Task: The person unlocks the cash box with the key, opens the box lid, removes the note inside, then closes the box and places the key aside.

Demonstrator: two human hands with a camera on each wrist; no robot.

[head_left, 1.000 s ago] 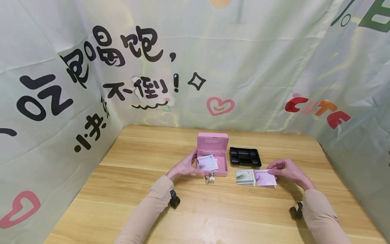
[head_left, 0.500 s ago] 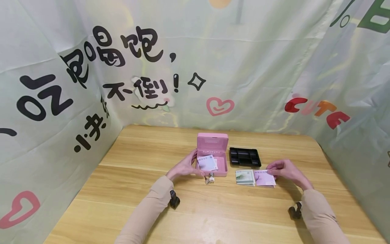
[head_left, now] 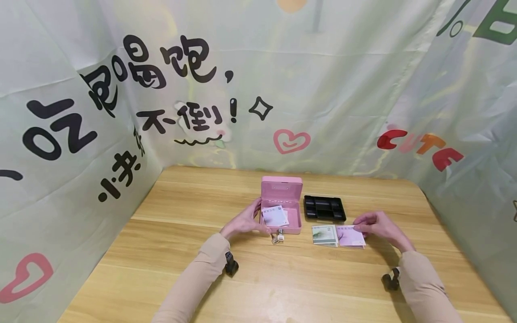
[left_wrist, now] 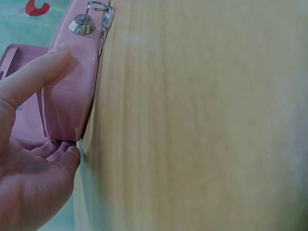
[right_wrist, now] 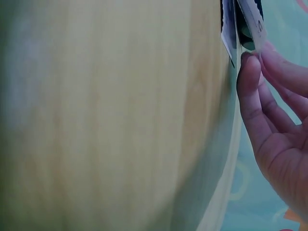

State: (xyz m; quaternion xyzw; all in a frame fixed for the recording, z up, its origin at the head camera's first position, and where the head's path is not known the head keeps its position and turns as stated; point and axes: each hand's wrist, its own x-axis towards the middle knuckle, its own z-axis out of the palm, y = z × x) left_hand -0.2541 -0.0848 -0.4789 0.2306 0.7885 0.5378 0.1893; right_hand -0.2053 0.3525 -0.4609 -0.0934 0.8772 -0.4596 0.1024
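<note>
A pink metal cash box point(head_left: 281, 189) stands with its lid raised, and a few purple play banknotes point(head_left: 275, 216) lie inside at its left. My left hand point(head_left: 244, 220) grips the box's left side. In the left wrist view its thumb lies on the front wall near the lock point(left_wrist: 82, 25), the fingers bent round the corner. A ring of keys hangs from that lock. To the right, my right hand point(head_left: 379, 225) pinches the edge of a purple banknote point(head_left: 349, 236) between thumb and fingers. The right wrist view shows this folded note point(right_wrist: 252, 21) tilted above the table.
Beside the held note lie green banknotes point(head_left: 323, 234). A black compartment tray point(head_left: 324, 209) stands right of the box, behind the notes. The wooden table point(head_left: 282, 282) meets printed cloth hangings point(head_left: 335, 98) at the back and sides.
</note>
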